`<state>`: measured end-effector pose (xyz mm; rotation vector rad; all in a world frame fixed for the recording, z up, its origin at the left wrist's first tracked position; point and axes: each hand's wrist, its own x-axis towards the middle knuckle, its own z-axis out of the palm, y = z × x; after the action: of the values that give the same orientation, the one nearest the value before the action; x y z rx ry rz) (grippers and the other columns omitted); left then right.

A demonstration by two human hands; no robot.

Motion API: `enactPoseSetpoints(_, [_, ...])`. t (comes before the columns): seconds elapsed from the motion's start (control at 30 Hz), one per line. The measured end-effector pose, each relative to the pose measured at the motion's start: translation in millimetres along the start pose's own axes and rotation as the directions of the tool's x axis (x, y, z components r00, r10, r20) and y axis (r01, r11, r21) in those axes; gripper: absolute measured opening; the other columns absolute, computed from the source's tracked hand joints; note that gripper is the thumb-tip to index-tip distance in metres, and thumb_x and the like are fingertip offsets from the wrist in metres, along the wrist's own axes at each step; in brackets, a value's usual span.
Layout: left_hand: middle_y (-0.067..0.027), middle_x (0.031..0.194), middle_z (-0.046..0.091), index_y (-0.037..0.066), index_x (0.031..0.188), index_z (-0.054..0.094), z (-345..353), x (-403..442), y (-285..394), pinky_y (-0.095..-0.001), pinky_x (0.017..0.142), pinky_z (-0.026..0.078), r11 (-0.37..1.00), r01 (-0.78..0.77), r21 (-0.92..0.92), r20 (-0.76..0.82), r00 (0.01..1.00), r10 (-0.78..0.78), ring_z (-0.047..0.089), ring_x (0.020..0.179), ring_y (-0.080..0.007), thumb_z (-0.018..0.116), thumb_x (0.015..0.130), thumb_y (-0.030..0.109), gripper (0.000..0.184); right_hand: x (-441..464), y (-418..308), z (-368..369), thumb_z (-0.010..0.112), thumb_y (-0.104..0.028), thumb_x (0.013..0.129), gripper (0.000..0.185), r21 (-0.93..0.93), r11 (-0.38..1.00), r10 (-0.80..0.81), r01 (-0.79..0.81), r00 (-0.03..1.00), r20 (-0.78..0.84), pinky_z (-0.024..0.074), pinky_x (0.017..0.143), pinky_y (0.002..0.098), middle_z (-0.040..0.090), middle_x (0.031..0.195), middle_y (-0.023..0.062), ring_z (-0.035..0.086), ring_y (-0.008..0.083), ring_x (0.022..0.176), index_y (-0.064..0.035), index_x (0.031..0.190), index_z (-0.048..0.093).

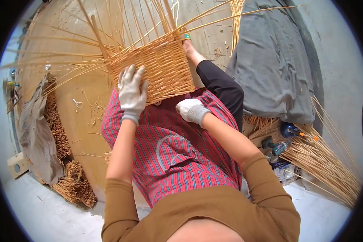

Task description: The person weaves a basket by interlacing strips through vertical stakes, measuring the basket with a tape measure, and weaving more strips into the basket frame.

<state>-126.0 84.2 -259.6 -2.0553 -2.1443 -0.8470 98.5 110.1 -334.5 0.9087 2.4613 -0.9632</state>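
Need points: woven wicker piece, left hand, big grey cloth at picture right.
Woven wicker piece (pixel 163 66): head view, on the middle of its woven face.
Left hand (pixel 132 97): head view, on the gloved back of the hand.
Big grey cloth (pixel 270 66): head view, on its draped middle.

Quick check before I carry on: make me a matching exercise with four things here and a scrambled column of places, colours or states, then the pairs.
Column one
1. Left hand
2. Right hand
3. Woven panel
4. Lap cloth

Column two
A. Red, with stripes
B. Just below the panel's lower right corner in the picture
C. Has rods fanning out from its far edge
D. Gloved, over the panel's left part

Pairs: 1-D, 2-B, 3-C, 4-A
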Motion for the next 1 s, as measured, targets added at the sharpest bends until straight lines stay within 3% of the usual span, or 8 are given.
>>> enactPoseSetpoints(0.03, [-0.0117,0.144,0.049,0.022,0.136,0.057,-3,-13,-6,-0.0454,0.118,0.027,0.955,-0.108,0.275,0.094,0.992,0.085,0.044,0.134,-0.0301,0.062,0.093,0.026,0.044,24,3,19,0.057,-0.019,0.085,0.023,-0.108,0.993,0.044,-0.038,0.998,0.054,0.0555,0.082,0.0434,0.073,0.099,0.0142,0.071,0.0313,0.094,-0.0115,0.099,0.075])
enactPoseSetpoints(0.13, [-0.0106,0.146,0.048,0.025,0.135,0.059,-5,-15,-17,-0.0459,0.121,0.021,0.966,-0.1,0.239,0.14,0.988,0.068,0.039,0.139,-0.0289,0.062,0.09,0.027,0.045,84,-7,60,0.048,-0.02,0.093,0.035,-0.143,0.987,0.103,-0.078,0.979,0.177,0.0518,0.093,0.0449,0.07,0.114,0.0155,0.067,0.0302,0.11,-0.0067,0.116,0.071])
enactPoseSetpoints(0.23, [-0.0127,0.145,0.049,0.027,0.133,0.06,-6,-18,-20,-0.0487,0.119,0.024,0.971,-0.086,0.224,0.17,0.984,0.048,0.044,0.135,-0.0337,0.068,0.082,0.023,0.052,139,-12,141,0.037,-0.025,0.1,0.053,-0.004,0.989,0.144,-0.15,0.96,-0.238,0.0164,0.119,0.0515,0.024,0.159,0.0152,0.023,0.0322,0.147,-0.0098,0.15,0.033])
enactPoseSetpoints(0.4, [-0.012,0.146,0.046,0.03,0.132,0.061,4,-40,-28,-0.0539,0.118,0.023,0.967,-0.067,0.245,0.214,0.977,0.014,0.035,0.141,-0.0332,0.064,0.084,0.024,0.049,233,-54,25,0.037,-0.026,0.099,0.052,0.094,0.996,0.026,0.009,0.929,-0.369,0.021,0.117,0.0507,0.03,0.156,0.0175,0.028,0.0327,0.144,-0.0088,0.148,0.036])
enactPoseSetpoints(0.87, [-0.0124,0.15,0.042,0.027,0.138,0.056,12,-63,-21,-0.0512,0.12,0.017,0.978,-0.054,0.202,0.169,0.985,0.02,0.03,0.144,-0.032,0.063,0.087,0.03,0.052,93,-86,102,0.037,-0.032,0.1,0.05,0.226,0.974,0.105,-0.029,0.937,-0.332,0.0323,0.113,0.0483,0.044,0.145,0.0244,0.044,0.0349,0.135,-0.0113,0.145,0.042])
enactPoseSetpoints(0.93, [-0.0159,0.15,0.04,0.025,0.138,0.056,10,-77,-9,-0.0519,0.12,0.017,0.982,-0.013,0.189,0.156,0.988,-0.016,0.029,0.144,-0.035,0.062,0.088,0.03,0.051,48,-93,74,0.038,-0.035,0.1,0.046,0.211,0.961,-0.222,0.178,0.953,0.205,0.0478,0.099,0.0444,0.055,0.133,0.0251,0.059,0.037,0.118,-0.0082,0.136,0.047])
enactPoseSetpoints(0.97, [-0.0175,0.148,0.041,0.023,0.139,0.055,7,-82,-2,-0.0507,0.118,0.023,0.98,-0.025,0.2,0.152,0.988,-0.006,0.032,0.141,-0.0371,0.062,0.088,0.034,0.053,44,-85,98,0.041,-0.037,0.099,0.04,0.232,0.948,-0.231,0.219,0.973,0.024,0.0547,0.084,0.0385,0.065,0.116,0.0211,0.068,0.0323,0.098,-0.007,0.119,0.058])
enactPoseSetpoints(1.0, [-0.0175,0.148,0.041,0.023,0.139,0.055,1,-84,5,-0.0507,0.118,0.023,0.978,-0.042,0.203,0.15,0.989,0.012,0.032,0.141,-0.0371,0.062,0.088,0.034,0.053,39,-81,109,0.046,-0.037,0.098,0.037,0.83,0.546,-0.048,-0.117,0.984,0.17,0.0544,0.08,0.0356,0.07,0.097,0.0141,0.069,0.0258,0.087,-0.0072,0.106,0.065])
